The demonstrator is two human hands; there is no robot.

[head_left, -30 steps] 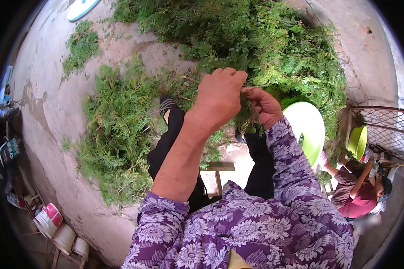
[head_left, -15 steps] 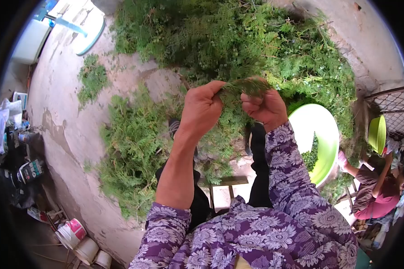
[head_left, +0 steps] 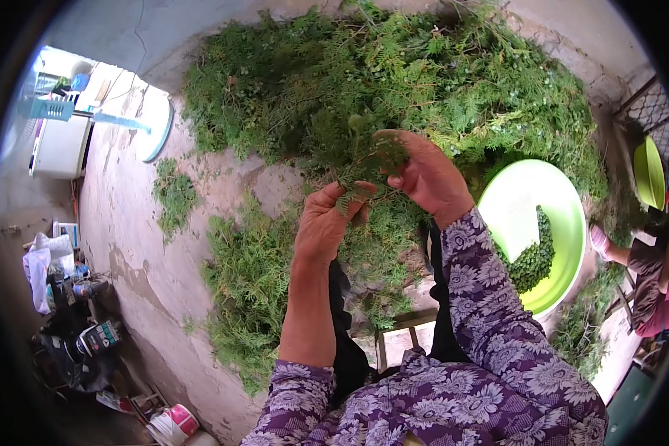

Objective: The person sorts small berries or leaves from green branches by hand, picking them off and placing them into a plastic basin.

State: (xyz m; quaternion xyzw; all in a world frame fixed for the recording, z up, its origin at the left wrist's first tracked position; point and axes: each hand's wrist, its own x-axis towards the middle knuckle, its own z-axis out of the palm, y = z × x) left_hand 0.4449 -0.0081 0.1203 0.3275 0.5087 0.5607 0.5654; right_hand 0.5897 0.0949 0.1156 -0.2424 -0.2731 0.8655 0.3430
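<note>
My left hand (head_left: 328, 221) pinches the lower end of a green leafy sprig (head_left: 357, 160), held up in front of my body. Just to its right, my right hand (head_left: 427, 178) has its fingers closed around the upper part of the same sprig. Behind the hands lies a big heap of cut evergreen branches (head_left: 312, 82). A smaller pile of sprigs (head_left: 249, 279) spreads on the floor beside my left forearm. The bright green basin (head_left: 569, 223) near my right sleeve holds small green pieces (head_left: 534, 264).
At the right edge a person (head_left: 650, 290) sits near another green basin (head_left: 649, 172). A fan base (head_left: 158, 130) and a white box (head_left: 61, 145) stand at the upper left. Bags and buckets (head_left: 175, 424) line the lower left wall.
The view has shifted. My left hand has come lower and my right hand has turned, with the sprig now more upright between them. The other person is partly out of view.
</note>
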